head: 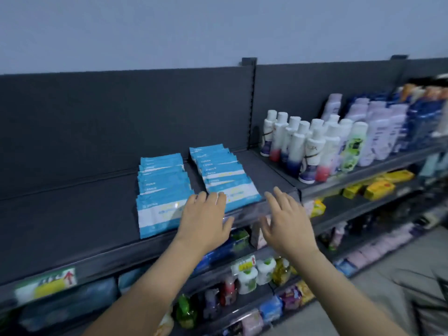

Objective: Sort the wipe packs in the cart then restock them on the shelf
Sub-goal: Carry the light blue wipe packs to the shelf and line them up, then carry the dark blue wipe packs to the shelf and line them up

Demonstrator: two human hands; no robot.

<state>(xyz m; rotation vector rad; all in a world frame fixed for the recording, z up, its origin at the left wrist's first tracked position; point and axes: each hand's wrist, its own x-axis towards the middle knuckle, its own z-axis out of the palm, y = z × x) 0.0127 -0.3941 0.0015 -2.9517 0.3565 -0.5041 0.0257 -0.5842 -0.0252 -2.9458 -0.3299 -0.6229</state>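
Hands [206, 215] splayed, empty, by wipe packs [219, 175]

- You have the wipe packs [191, 180] laid out as flat blue-and-white pouches in two rows on the dark grey top shelf [72, 209].
- Your left row [163, 190] overlaps like shingles, and its front pack [157, 215] reaches the shelf's front lip.
- Your right row [219, 172] lies just beside it across a narrow gap, overlapped the same way, and runs further back toward the rear panel.
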